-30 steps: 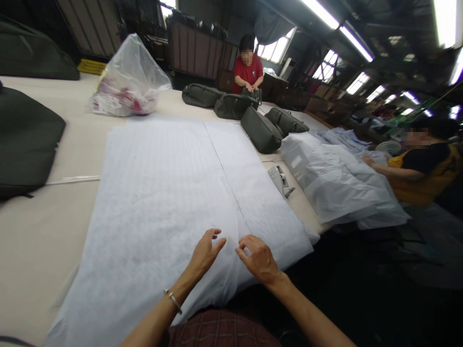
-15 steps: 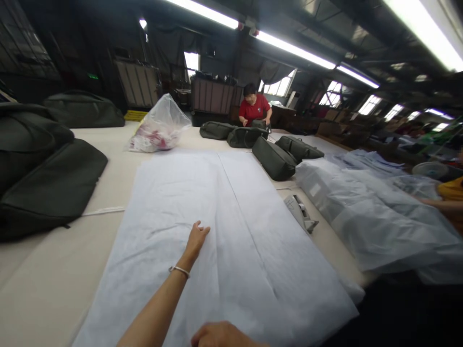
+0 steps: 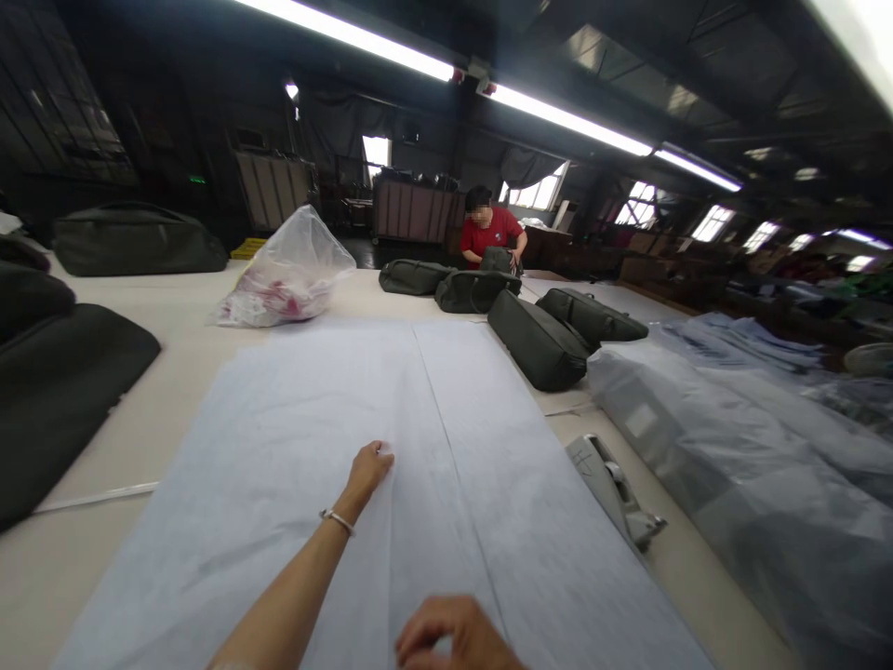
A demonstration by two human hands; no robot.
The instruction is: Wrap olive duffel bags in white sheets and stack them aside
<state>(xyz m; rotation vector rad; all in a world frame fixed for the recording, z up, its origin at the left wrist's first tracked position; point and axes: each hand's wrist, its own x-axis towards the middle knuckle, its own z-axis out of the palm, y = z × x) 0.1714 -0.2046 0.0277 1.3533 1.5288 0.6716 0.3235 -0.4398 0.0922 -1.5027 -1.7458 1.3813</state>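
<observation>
A wide stack of thin white sheets [image 3: 244, 447] lies lengthwise in front of me, with a straight edge running down its middle. At that edge my left hand [image 3: 369, 465], a light bracelet on its wrist, pinches the top white sheet between thumb and fingers. Nearer to me, at the bottom of the view, my right hand [image 3: 457, 633] hovers low over the same edge. Its fingers are curled toward the thumb and slightly blurred; what lies between the fingertips cannot be made out.
Dark bags lie at left [image 3: 76, 400] and beyond the sheets [image 3: 537, 340]. A clear plastic bag [image 3: 293, 270] stands at the far left. To the right are a grey tape dispenser [image 3: 614, 489] and a plastic-wrapped bundle [image 3: 739, 456]. A person in red [image 3: 495, 228] handles a bag across the table.
My left hand has closed from spread fingers into a pinch on the sheet. My right hand has come further into view, fingers curled. The camera view has shifted.
</observation>
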